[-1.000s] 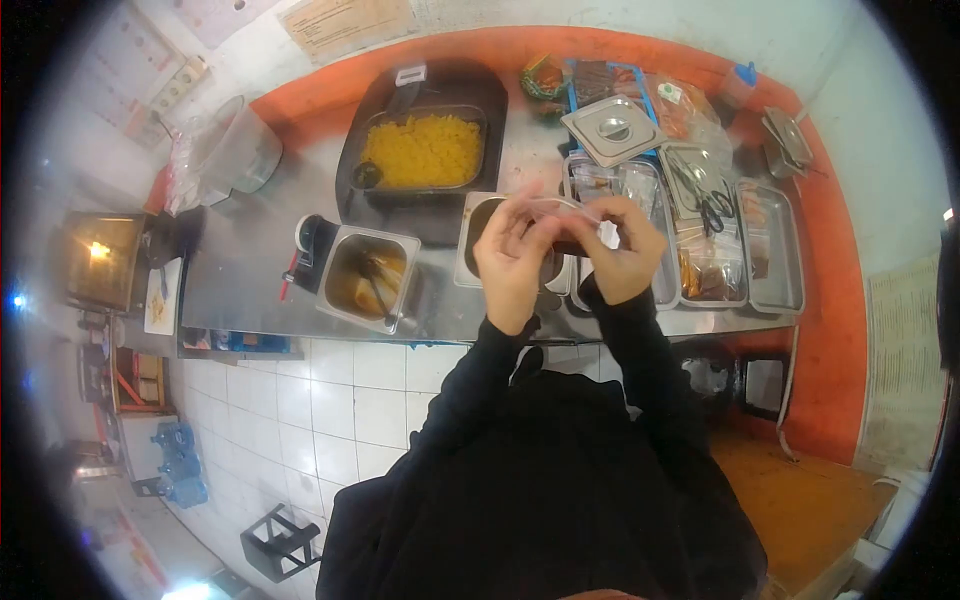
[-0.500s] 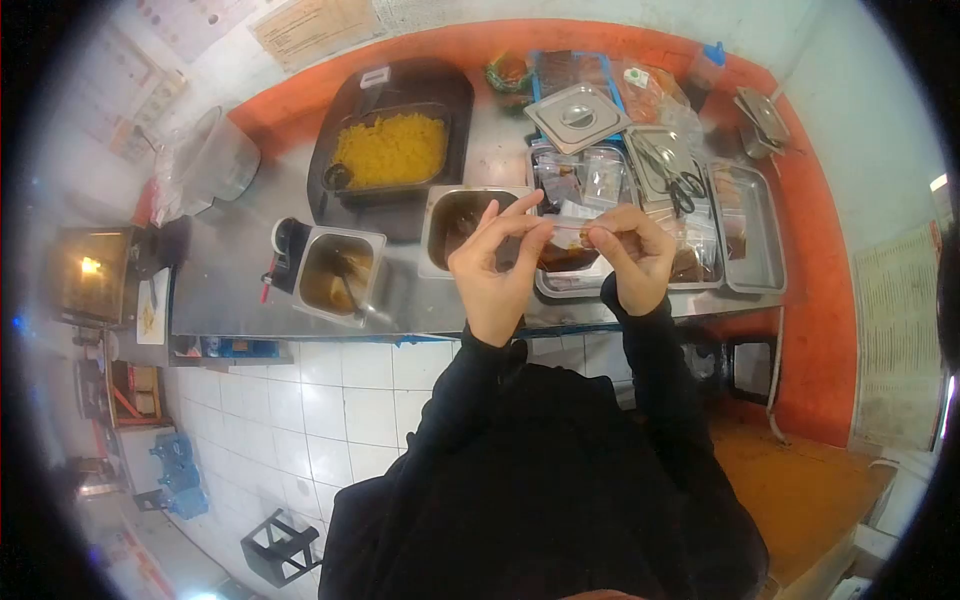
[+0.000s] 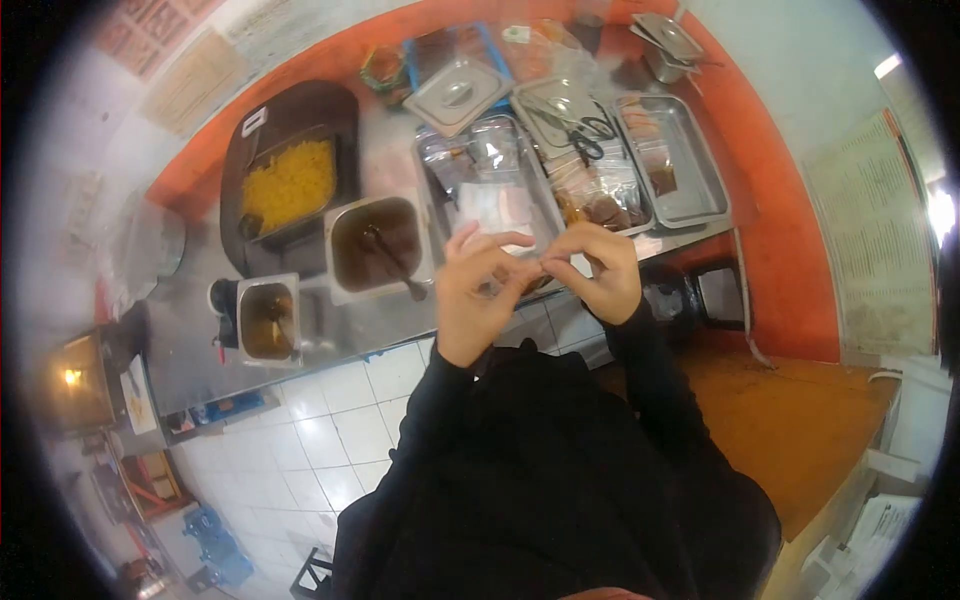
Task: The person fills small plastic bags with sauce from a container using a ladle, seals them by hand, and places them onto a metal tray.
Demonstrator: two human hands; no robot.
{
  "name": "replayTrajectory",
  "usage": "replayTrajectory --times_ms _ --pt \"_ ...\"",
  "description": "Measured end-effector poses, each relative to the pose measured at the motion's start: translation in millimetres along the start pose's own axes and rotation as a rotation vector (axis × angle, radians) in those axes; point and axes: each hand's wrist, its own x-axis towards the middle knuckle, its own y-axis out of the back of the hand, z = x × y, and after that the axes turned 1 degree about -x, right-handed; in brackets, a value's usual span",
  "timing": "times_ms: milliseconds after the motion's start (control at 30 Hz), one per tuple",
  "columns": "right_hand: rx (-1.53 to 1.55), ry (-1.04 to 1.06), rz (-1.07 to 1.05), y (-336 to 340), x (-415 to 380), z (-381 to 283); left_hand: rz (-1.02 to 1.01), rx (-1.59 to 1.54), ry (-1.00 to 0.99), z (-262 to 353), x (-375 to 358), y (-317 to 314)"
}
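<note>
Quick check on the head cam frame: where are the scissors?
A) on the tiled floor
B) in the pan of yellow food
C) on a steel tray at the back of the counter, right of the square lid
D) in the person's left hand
C: the scissors lie on a steel tray at the back of the counter, just right of the square lid; both hands are busy with a small clear bag instead.

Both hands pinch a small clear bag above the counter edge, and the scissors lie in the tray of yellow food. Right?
Not quite. The head view shows the scissors lying on the packets at the back right, not in the tray of yellow food. Left hand and right hand do pinch the small clear bag.
</note>
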Motion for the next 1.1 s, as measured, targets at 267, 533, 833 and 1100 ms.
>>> replayTrajectory --times_ms 267,533,833,1100 --pt "-0.472 -0.159 0.327 118 -47 53 -0.091 -0.094 0.199 -36 0 -64" --pt "-0.293 -0.495 0.19 262 -32 203 -0.168 -0.095 0.419 -77 -56 1" --pt "-0.929 -0.557 0.435 248 6 309 0.166 -0.046 0.533 -68 -87 49" --pt "-0.621 -0.31 0.026 60 41 152 0.261 -0.063 0.498 -60 -91 55"
